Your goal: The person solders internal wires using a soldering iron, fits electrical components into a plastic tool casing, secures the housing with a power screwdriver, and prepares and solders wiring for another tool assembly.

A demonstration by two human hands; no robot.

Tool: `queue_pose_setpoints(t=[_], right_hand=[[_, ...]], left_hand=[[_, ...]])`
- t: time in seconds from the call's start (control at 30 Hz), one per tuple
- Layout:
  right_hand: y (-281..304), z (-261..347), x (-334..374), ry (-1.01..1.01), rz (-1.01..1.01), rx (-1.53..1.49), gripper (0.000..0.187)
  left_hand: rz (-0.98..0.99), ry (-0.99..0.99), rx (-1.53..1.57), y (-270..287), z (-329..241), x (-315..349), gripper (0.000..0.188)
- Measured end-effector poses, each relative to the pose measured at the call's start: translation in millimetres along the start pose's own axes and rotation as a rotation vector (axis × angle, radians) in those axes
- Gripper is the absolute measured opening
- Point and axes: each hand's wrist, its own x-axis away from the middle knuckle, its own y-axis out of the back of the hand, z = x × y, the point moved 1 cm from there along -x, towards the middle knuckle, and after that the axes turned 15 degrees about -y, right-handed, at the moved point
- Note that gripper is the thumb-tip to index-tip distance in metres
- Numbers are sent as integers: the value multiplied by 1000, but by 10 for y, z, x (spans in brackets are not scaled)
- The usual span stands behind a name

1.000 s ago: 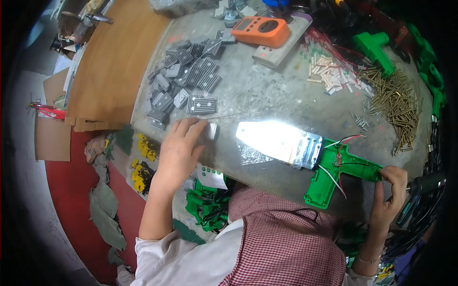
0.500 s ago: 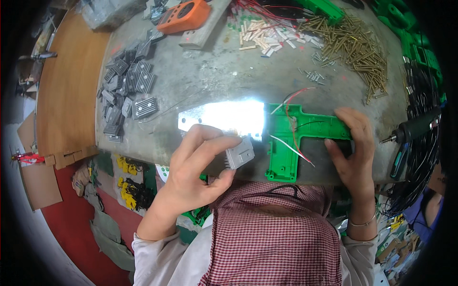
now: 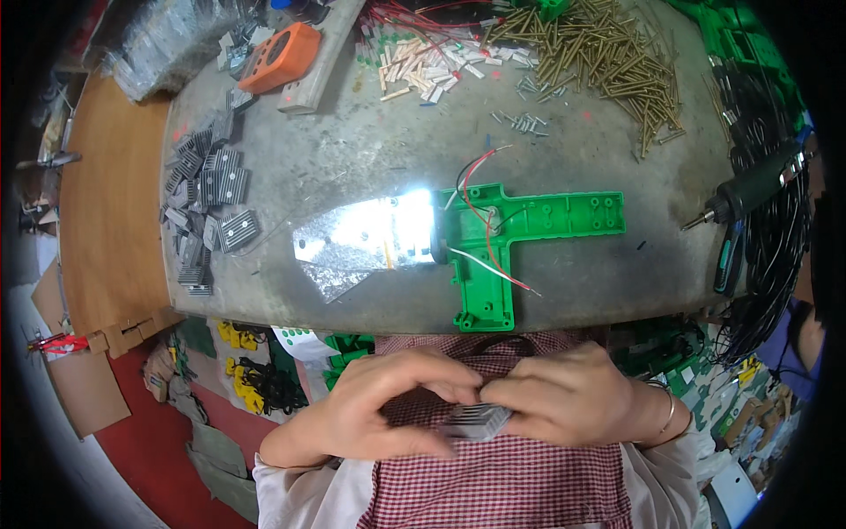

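In front of my checked apron, a small grey finned heat sink (image 3: 477,422) is between my two hands. My left hand (image 3: 379,404) curls its fingers and thumb about its left end, slightly blurred. The fingers of my right hand (image 3: 577,397) are bent and pressed against its right end. Beyond them on the table lies a green T-shaped plastic housing half (image 3: 564,214), open side up, with red, white and black wires (image 3: 493,264) loose across it. Against its left side rests a shiny, glaring metal plate (image 3: 339,238). Neither hand touches these.
Finned heat sinks (image 3: 225,181) are heaped at left, near an orange meter (image 3: 280,57). White connector pieces (image 3: 432,70), small screws (image 3: 524,122) and long brass screws (image 3: 608,62) lie at the back. An electric screwdriver (image 3: 749,189) and black cables (image 3: 767,256) are at right.
My left hand has brought the heat sink from the table edge back toward my apron. My right hand has let go of the green housing and joined it at the heat sink.
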Motion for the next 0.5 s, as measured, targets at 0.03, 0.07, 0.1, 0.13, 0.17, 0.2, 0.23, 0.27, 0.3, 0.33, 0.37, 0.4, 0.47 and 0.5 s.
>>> queue_pose_setpoints(t=[0.03, 0.07, 0.1, 0.13, 0.17, 0.2, 0.23, 0.27, 0.3, 0.33, 0.37, 0.4, 0.47, 0.5], right_hand=[[-15, 25, 26, 73, -10, 136, 33], [-10, 24, 22, 68, -13, 136, 33], [6, 15, 0, 90, 14, 107, 35], [23, 4, -30, 116, 39, 77, 37], [38, 3, -44, 112, 34, 76, 37], [66, 12, -54, 100, -15, 71, 39], [103, 32, -61, 85, -66, 68, 41], [193, 11, -101, 76, -120, 45, 41], [278, -61, -112, 95, -227, 40, 42], [349, -145, 5, -27, -357, 148, 44], [415, -201, -12, -73, -526, 343, 48], [485, -272, -81, -119, -691, 539, 51], [459, -471, -168, -123, -672, 489, 55], [427, -571, -209, -111, -645, 432, 58]], left_hand=[[3, 1, 3, 37, -21, -36, 57], [83, 80, -52, 50, -61, -79, 54], [165, 159, -105, 52, -103, -108, 51], [168, 225, -93, 58, -143, -126, 49], [174, 227, -92, 59, -152, -133, 49], [158, 157, -159, 64, -162, -144, 50], [145, 86, -222, 71, -170, -152, 51], [153, -11, -491, 110, -140, -164, 53], [89, -109, -689, 139, -131, -180, 53], [-24, -203, -757, 176, -53, -167, 51], [-128, -307, -811, 210, 98, -138, 48], [-244, -313, -733, 194, 209, -111, 44], [-230, -371, -714, 128, 380, -133, 43], [-229, -425, -707, 107, 407, -130, 43]])
